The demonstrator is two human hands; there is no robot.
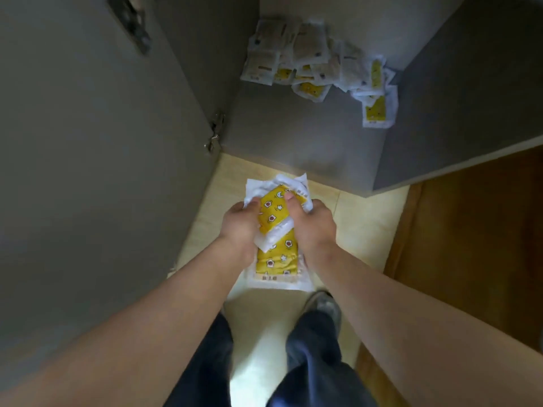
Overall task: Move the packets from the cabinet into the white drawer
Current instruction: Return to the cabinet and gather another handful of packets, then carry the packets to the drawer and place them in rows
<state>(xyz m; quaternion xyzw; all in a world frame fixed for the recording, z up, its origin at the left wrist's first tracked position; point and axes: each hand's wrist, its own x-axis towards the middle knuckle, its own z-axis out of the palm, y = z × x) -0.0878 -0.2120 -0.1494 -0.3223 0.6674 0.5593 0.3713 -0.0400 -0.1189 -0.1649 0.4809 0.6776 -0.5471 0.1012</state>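
Two hands on one bundle of packets [274, 214], held out over the floor in front of the open cabinet [293, 136] and well apart from the stock left inside. On the bundle's left edge the left hand [239, 220], curled round it with the fingers tucked underneath and hidden; on the right edge the right hand [313, 227], likewise curled, its thumb [289, 197] pressing down on the top yellow face. Two yellow star-printed faces countable in the bundle, one above and one hanging lower toward the wrists, with crumpled white wrappers between them; total in the bundle impossible to tell. Inside the cabinet, one loose pile [311, 60] heaped against the back wall and into the right corner: more than ten packets, overlapping too much for an exact count, mostly pale-faced, about five showing yellow. One forward packet [377, 111] lying nearest the cabinet's front, at the right. Grey cabinet floor, grey walls. One grey door [102, 142] swung open on the left, with one metal hinge [214, 136] at its lower corner. Below, cream floor tiles [367, 218]; to the right, a brown wooden panel [470, 230]. Two dark trouser legs [311, 362] and one grey shoe [323, 304] at the bottom.
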